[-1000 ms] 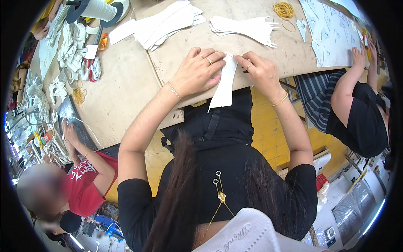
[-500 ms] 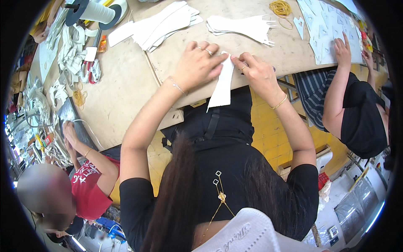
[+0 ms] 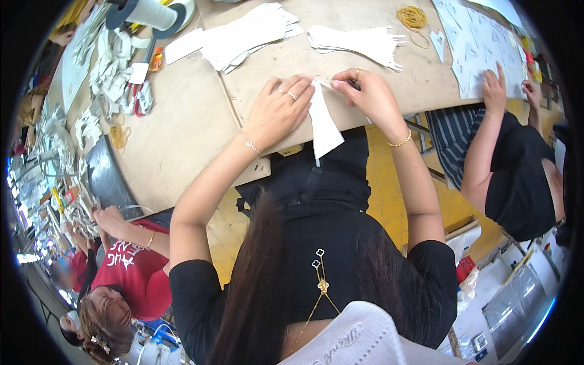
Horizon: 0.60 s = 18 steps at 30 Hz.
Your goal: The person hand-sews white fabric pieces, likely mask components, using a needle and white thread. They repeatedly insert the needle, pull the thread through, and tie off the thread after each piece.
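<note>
A white flared cut piece (image 3: 325, 131) hangs over the table's near edge, its wide end toward my body. Its material, cloth or leather-like, I cannot tell. My left hand (image 3: 283, 109) lies on the table with fingers stretched out flat, the fingertips along the piece's narrow end. A thin white strip (image 3: 324, 84) runs from those fingertips to my right hand (image 3: 372, 97), which is closed in a pinch at the strip's other end. Something small and dark shows among the right fingers; its kind is hidden.
White cut pieces lie in a left stack (image 3: 246, 36) and a right stack (image 3: 356, 44). Rubber bands (image 3: 412, 18), a thread spool (image 3: 149, 15), an orange bottle (image 3: 157, 59) and pattern sheets (image 3: 480, 48) surround them. Co-workers sit left and right.
My right hand has turned and drawn slightly away from the left, with a thin strip now stretched between them. My left hand has flattened; the white piece has swung rightward at its wide end.
</note>
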Motion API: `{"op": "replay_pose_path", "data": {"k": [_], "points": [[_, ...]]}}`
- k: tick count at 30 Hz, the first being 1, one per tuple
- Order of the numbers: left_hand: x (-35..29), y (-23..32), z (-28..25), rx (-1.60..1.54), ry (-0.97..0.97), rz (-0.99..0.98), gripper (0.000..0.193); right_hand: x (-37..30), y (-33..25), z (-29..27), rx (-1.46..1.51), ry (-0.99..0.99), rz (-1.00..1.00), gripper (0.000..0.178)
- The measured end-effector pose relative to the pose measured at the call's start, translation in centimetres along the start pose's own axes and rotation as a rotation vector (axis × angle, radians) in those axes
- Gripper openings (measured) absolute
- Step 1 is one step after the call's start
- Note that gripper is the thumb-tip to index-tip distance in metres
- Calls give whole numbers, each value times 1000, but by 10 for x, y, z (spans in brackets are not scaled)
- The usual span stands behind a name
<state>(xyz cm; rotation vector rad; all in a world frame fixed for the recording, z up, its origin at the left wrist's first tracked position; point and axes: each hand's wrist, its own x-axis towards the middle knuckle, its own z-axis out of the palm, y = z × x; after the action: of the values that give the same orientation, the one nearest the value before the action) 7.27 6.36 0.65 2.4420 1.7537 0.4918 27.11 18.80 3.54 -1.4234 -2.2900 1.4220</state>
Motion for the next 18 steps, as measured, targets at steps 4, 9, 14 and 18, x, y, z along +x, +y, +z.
{"op": "replay_pose_path", "data": {"k": [4, 9, 14, 18], "points": [[-42, 6, -13, 82, 50, -193, 39, 29, -31, 32, -214, -26, -317, 22], [-60, 13, -13, 113, 102, -282, 38, 36, -61, 53, -364, -84, -360, 20], [-56, 10, -14, 153, 93, -243, 39, 17, -62, 38, -480, -38, -273, 19], [-53, 8, -17, 171, 76, -227, 38, -1, -51, 37, -423, 10, -331, 14]]}}
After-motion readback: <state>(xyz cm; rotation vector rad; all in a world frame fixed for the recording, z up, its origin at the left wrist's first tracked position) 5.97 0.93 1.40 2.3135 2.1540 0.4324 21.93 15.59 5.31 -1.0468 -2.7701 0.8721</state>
